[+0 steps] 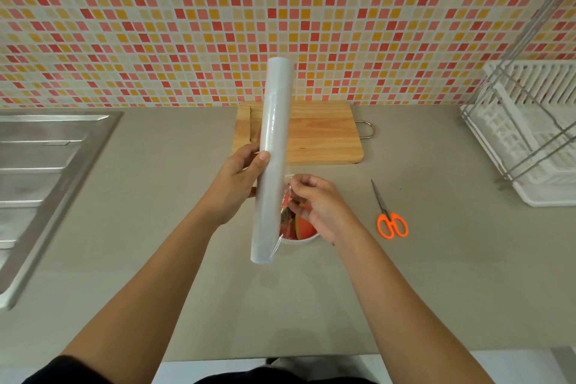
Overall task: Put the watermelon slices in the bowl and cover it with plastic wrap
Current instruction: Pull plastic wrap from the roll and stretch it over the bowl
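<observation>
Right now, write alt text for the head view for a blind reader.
The left hand grips a plastic wrap roll over a white bowl of watermelon slices; the right hand pinches the wrap's free edge. A wooden cutting board lies behind, orange scissors to the right.

Bright, even light, soft shadows; wide-angle bending at the edges.
</observation>
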{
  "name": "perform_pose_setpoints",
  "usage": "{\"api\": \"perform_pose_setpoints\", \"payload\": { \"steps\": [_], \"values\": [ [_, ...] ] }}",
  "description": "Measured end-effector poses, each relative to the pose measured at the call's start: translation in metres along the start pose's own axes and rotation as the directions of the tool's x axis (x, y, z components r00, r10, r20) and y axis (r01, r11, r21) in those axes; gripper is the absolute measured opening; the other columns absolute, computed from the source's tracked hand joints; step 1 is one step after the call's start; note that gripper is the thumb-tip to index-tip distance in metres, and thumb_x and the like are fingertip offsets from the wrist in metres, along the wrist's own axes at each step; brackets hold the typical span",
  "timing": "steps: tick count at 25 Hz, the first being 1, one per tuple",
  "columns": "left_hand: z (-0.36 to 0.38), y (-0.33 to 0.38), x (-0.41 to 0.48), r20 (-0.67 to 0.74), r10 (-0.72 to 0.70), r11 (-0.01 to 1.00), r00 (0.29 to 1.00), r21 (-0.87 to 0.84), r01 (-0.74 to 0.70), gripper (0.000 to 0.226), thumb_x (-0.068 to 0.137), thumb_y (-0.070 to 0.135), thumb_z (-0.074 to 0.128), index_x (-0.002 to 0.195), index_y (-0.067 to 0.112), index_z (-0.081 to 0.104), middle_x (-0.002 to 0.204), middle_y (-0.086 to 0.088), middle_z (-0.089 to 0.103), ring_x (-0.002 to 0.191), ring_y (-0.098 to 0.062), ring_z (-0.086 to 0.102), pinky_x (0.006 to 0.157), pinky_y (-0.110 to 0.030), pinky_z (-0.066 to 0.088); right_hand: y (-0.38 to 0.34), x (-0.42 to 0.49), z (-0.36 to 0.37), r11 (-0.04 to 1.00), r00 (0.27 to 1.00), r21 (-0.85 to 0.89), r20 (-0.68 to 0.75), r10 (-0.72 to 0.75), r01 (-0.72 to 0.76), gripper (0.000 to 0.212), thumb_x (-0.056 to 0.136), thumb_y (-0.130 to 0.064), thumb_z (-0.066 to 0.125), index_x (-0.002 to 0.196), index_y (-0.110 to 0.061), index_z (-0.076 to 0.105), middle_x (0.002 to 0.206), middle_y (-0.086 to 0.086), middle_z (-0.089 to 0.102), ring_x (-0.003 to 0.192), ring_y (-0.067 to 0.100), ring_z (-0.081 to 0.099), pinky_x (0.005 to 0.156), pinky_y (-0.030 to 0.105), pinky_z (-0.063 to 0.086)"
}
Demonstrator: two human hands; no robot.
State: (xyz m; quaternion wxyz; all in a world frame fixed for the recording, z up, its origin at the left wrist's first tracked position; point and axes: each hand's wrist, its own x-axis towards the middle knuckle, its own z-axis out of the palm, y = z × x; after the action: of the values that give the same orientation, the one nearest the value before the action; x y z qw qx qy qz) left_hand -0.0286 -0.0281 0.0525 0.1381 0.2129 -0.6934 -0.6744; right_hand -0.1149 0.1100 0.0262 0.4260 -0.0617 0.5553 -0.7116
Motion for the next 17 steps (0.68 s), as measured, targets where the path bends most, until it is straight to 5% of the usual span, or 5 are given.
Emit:
{"api": "perform_pose_setpoints", "payload": {
  "steps": [4,6,10,14,17],
  "values": [
    [0.001,-0.002,-0.003,0.021,-0.014,0.999,1.000,-0.048,0.015,0.028,0.097,0.033,0.047,0.122,0.024,0.054,0.111,0.000,0.063,0.099,-0.013,0.065,0.076,-0.035,0.059,-0.006,-0.001,-0.001,0.985,0.999,0.172,-0.048,0.002,0.006,0.004,0.088,-0.019,0.061,0.087,-0.017,0.063,0.073,-0.005,0.067,0.072,0.008,0.064,0.062,0.023,0.053],
    [0.003,-0.004,-0.004,0.060,-0.016,0.998,0.998,-0.062,0.020,0.027,0.097,0.032,0.047,0.121,0.023,0.055,0.110,-0.003,0.064,0.097,-0.016,0.066,0.076,-0.035,0.059,-0.011,0.000,0.002,0.993,0.999,0.107,-0.005,-0.052,0.053,0.009,0.087,-0.018,0.063,0.094,-0.013,0.067,0.082,-0.003,0.069,0.076,0.009,0.066,0.065,0.020,0.053],
    [0.004,-0.005,-0.005,0.061,-0.026,0.998,0.998,-0.054,0.029,0.030,0.096,0.032,0.049,0.124,0.022,0.054,0.112,-0.005,0.063,0.098,-0.017,0.066,0.074,-0.034,0.058,-0.018,0.000,0.001,0.996,0.997,0.061,-0.042,-0.060,0.062,0.011,0.083,-0.007,0.066,0.076,-0.016,0.068,0.065,-0.004,0.062,0.062,0.007,0.057,0.056,0.015,0.050],
    [0.007,-0.006,-0.007,0.062,-0.021,0.997,0.998,-0.074,0.025,0.024,0.097,0.029,0.047,0.119,0.026,0.056,0.103,0.007,0.067,0.093,-0.010,0.067,0.069,-0.029,0.057,-0.018,0.002,-0.002,0.943,0.996,0.329,-0.076,-0.036,0.059,0.003,0.086,-0.015,0.063,0.087,-0.015,0.066,0.071,-0.004,0.067,0.068,0.008,0.061,0.060,0.020,0.053],
    [0.008,-0.009,-0.010,0.090,-0.008,0.998,0.996,-0.063,0.013,0.028,0.097,0.030,0.048,0.122,0.023,0.055,0.106,0.005,0.066,0.097,-0.014,0.067,0.072,-0.032,0.058,-0.021,0.002,0.001,0.981,0.996,0.170,-0.025,-0.086,0.089,0.006,0.087,-0.011,0.063,0.088,-0.010,0.069,0.077,-0.002,0.071,0.071,0.007,0.065,0.062,0.015,0.052]
  ]
}}
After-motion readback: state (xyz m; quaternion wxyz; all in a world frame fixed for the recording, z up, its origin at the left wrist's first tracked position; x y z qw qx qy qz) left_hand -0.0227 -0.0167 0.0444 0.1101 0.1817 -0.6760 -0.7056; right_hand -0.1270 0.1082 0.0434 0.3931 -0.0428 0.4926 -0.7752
